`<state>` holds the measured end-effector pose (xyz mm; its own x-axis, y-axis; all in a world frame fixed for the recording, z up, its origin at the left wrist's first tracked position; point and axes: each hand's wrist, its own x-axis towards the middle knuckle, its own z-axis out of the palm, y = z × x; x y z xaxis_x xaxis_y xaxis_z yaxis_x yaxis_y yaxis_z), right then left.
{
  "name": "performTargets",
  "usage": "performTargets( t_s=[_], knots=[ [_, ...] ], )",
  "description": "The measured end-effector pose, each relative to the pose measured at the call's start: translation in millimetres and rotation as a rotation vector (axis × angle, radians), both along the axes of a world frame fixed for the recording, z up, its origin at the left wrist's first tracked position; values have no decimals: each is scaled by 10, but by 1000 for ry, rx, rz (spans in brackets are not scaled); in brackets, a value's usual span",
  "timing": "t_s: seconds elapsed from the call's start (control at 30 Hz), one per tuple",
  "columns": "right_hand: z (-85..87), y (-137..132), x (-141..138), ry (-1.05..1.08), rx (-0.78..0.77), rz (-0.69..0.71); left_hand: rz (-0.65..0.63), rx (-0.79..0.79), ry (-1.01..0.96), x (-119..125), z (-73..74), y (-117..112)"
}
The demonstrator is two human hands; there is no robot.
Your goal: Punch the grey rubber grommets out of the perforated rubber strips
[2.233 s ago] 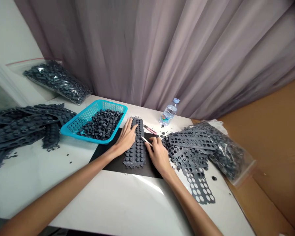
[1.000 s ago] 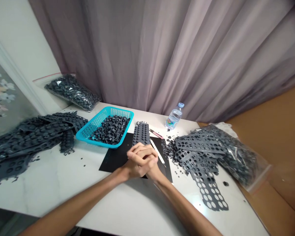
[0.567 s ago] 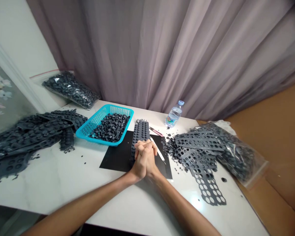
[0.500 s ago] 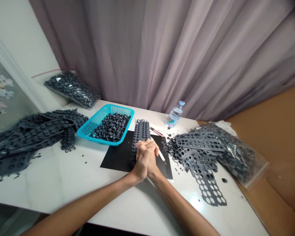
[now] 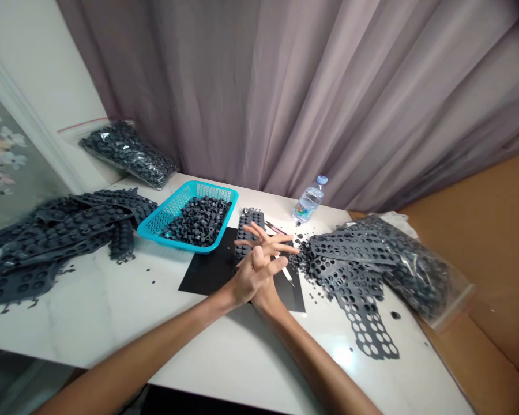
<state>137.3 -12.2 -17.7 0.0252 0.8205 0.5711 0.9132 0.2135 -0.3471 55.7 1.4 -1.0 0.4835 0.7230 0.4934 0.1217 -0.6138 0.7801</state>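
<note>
Loosely, left hand point(image 5: 247, 280) and right hand point(image 5: 266, 293) interlace, fingers spread, nothing visibly held — best kept off the white tool point(image 5: 288, 276) at right.

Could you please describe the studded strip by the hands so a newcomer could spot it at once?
On the white table, find the black mat right of the turquoise basket. The dark grey studded strip runs from it towards the curtain, partly hidden by the hands. It lies singly, unlike the heaped studded strips at far left.
</note>
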Motion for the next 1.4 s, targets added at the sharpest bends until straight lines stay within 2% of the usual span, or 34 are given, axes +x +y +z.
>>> performTargets(
  t_s=[0.07,0.1,0.13,0.23,0.3,0.37,0.43,0.47,0.6,0.8,0.93,1.03,1.17,1.3,1.4],
  knots=[
    [17,-8,118,-39,13,16,-124,38,-16,-155,37,80],
    [27,-1,170,-50,25,20,-132,79,-16,-216,47,128],
    [35,12,218,-49,38,19,-106,137,1,-269,54,178],
    [50,71,350,-43,118,-8,102,371,100,-395,75,327],
    [55,97,439,-101,171,-32,216,471,123,-467,83,401],
    [63,98,518,-215,188,-22,238,511,127,-532,64,441],
    [71,84,576,-332,175,57,165,533,157,-584,12,449],
    [71,75,596,-380,172,117,134,528,158,-604,-22,445],
    [14,66,649,-523,149,329,176,429,98,-630,-128,421],
    [-131,66,618,-579,11,410,143,359,130,-569,-154,374],
    [-115,27,543,-557,-55,446,140,333,203,-505,-171,318],
    [-13,30,612,-512,-119,394,160,315,257,-444,-143,312],
    [158,88,887,-409,-194,177,127,285,337,-385,-115,333],
    [229,98,1135,-339,-290,38,-5,149,519,-425,-214,348],
    [226,63,1234,-264,-447,50,-84,118,600,-485,-317,372]
  ],
)
